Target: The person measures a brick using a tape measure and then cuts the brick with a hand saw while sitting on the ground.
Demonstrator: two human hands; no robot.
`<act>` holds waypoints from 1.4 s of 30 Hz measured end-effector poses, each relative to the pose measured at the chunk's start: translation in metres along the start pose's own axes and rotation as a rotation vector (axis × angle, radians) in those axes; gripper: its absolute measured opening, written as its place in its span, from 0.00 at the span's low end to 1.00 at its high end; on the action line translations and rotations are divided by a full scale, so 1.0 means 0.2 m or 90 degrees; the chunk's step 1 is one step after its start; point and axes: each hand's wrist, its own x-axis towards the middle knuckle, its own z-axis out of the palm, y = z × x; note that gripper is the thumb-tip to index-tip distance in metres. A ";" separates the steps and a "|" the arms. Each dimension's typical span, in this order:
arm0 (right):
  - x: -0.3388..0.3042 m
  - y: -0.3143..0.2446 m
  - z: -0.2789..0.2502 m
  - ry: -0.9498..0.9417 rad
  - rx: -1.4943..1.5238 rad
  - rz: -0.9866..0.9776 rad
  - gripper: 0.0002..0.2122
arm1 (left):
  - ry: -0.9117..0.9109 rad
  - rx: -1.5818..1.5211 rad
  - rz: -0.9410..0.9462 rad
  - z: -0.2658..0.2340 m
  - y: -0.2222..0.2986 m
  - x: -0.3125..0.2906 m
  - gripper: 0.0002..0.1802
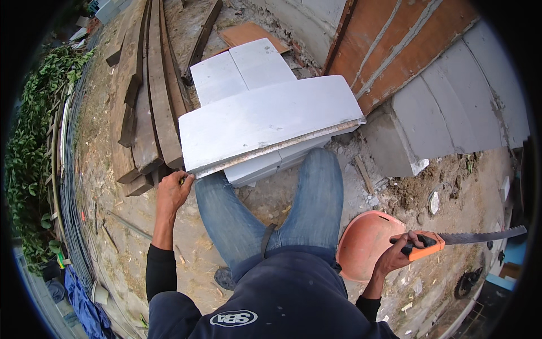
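Note:
A long white lightweight block (271, 116) lies across a stack of similar white blocks (243, 65) in front of my knees. Along its near top edge runs a thin, speckled strip (282, 145); whether it is a separate piece or the block's rough edge is unclear. My left hand (174, 192) is closed at the block's near left corner, fingers pinched around something small and dark that I cannot make out. Out to the right, my right hand (398, 255) grips the orange and black handle of a handsaw (432, 246). Its toothed blade points right, away from the blocks.
Heavy wooden beams (144, 101) lie left of the blocks. An orange plastic basin (361, 248) sits beside my right leg. A grey block wall (451, 96) and a brown wooden panel (395, 45) stand at far right. Long rods (76, 169) line the left, beside leafy plants (31, 158).

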 end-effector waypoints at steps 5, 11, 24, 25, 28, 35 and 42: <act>0.03 -0.33 -0.23 0.136 0.028 -0.098 0.08 | -0.006 0.036 -0.016 0.03 -0.06 0.03 0.21; -0.07 -0.64 -0.11 0.160 0.031 -0.276 0.16 | -0.005 0.027 -0.030 0.05 -0.06 0.02 0.21; -0.32 -0.68 0.43 -0.418 0.262 -0.103 0.23 | 0.010 0.015 -0.048 0.04 -0.06 0.03 0.20; -0.36 -0.68 0.50 -0.427 0.247 -0.075 0.23 | 0.017 0.023 -0.047 0.04 -0.06 0.02 0.19; -0.46 -0.54 0.54 -0.519 0.137 0.014 0.19 | -0.006 0.009 -0.044 0.04 -0.05 0.03 0.20; -0.65 -0.33 0.64 -0.595 0.073 0.120 0.12 | 0.005 0.041 -0.020 0.07 -0.11 0.01 0.20; -0.64 -0.28 0.65 -0.607 0.034 0.135 0.14 | 0.028 0.015 -0.002 0.09 -0.05 -0.03 0.20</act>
